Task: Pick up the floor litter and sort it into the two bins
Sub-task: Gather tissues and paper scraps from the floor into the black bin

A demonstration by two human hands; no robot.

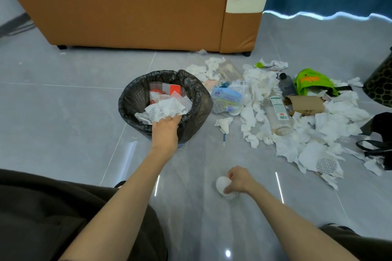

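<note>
Left hand (166, 128) over near rim of black-lined bin (131, 96), fingertips on crumpled tissues (167, 108) inside; grasping or released, cannot tell. Right hand (238, 180) low at floor, fingers curled round white tissue ball (221, 184). Litter pile (318, 133) right of bin: tissues, clear plastic bottle (279, 114), cardboard tube (305, 105), green bag (314, 82). Dark patterned bin (379, 85) at right edge.
</note>
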